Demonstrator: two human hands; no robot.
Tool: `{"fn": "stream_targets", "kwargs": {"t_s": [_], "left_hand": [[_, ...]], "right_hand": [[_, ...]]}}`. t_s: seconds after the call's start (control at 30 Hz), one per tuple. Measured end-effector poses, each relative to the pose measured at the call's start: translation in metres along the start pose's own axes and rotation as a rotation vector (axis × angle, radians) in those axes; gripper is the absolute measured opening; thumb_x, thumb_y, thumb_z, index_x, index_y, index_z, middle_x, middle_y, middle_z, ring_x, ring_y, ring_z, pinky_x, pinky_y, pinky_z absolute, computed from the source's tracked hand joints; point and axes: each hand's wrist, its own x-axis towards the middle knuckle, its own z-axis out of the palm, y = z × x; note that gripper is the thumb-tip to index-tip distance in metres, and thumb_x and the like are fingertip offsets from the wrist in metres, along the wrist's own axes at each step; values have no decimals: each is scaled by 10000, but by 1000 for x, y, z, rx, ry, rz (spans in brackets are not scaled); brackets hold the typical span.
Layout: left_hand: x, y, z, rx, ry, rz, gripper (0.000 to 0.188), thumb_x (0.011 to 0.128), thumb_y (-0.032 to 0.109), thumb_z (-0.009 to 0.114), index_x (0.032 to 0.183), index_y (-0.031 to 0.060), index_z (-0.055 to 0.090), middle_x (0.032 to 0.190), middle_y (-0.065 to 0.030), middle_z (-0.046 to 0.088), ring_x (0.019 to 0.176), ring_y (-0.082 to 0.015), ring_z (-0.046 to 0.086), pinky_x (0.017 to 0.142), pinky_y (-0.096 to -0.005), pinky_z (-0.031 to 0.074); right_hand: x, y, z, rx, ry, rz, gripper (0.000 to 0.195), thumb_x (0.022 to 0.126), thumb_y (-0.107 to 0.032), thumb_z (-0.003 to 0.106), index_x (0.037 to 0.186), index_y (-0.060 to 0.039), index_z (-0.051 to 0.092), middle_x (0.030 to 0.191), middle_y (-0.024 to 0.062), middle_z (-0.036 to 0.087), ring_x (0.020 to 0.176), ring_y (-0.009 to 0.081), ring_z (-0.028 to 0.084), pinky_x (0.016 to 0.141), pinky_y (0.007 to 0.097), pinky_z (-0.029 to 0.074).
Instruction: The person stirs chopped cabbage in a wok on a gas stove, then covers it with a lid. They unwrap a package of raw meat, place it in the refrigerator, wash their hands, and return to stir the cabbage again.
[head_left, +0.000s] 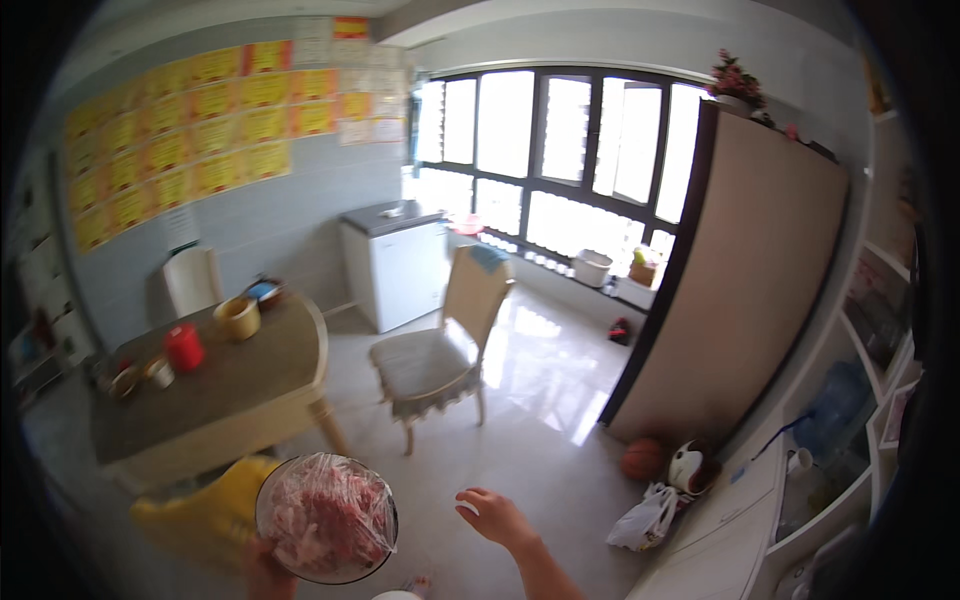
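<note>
My left hand (270, 566) grips the lower left rim of a round bowl (394, 525). Raw reddish-pink meat (326, 514) fills the bowl, and crumpled clear plastic wrap (341, 472) lies over it. The bowl hides most of the left fingers. To the right of the bowl, apart from it, my right hand (495, 516) hangs over the floor with nothing in it; its thumb and forefinger are slightly apart. A white rounded object (397, 595) is cut off by the bottom edge of the view.
Left stands a dining table (247, 382) with a red container (184, 347) and a wooden pot (237, 319). A yellow cloth (202, 510) is beside it. Ahead are a chair (427, 364) and white freezer (409, 274). A basketball (642, 459) and plastic bag (643, 517) lie by the right-hand cabinets (705, 536).
</note>
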Motion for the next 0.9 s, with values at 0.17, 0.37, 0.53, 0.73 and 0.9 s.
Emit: {"fn": "stream_targets", "kwargs": {"t_s": [0.17, 0.37, 0.53, 0.73, 0.9], "left_hand": [[194, -84, 141, -129, -197, -329, 477, 713, 194, 505, 1110, -67, 469, 1067, -164, 555, 965, -284, 558, 854, -399, 466], [359, -230, 300, -276, -434, -637, 500, 699, 198, 475, 1114, -82, 471, 1089, -179, 554, 991, -293, 553, 879, -409, 450], [455, -333, 408, -304, -351, -686, 459, 683, 181, 427, 1060, -68, 502, 1055, -166, 566, 972, -294, 551, 877, -406, 443], [577, -415, 516, -215, -324, -526, 447, 705, 195, 410, 1054, -71, 492, 1081, -167, 546, 988, -277, 543, 868, -398, 448], [692, -491, 669, -47, -437, -550, 444, 694, 166, 430, 1060, -78, 492, 1043, -165, 569, 949, -274, 567, 855, -376, 462]], "right_hand": [[64, 128, -74, -16, 173, 299, 204, 804, -248, 576, 936, -95, 606, 914, 107, 609, 835, 307, 578, 716, 368, 474], [114, 306, -173, -208, 372, 586, 205, 769, -233, 601, 898, -78, 637, 917, 130, 618, 838, 300, 585, 741, 365, 469], [249, 422, -267, -232, 315, 481, 224, 770, -200, 599, 907, -26, 629, 890, 150, 620, 815, 279, 601, 724, 325, 472], [419, 571, -376, -244, 305, 366, 207, 776, -202, 603, 897, -37, 633, 866, 138, 629, 774, 265, 608, 699, 323, 476], [504, 730, -463, -416, 368, 481, 181, 762, -209, 611, 876, -72, 644, 855, 115, 638, 781, 270, 609, 700, 343, 477]]}}
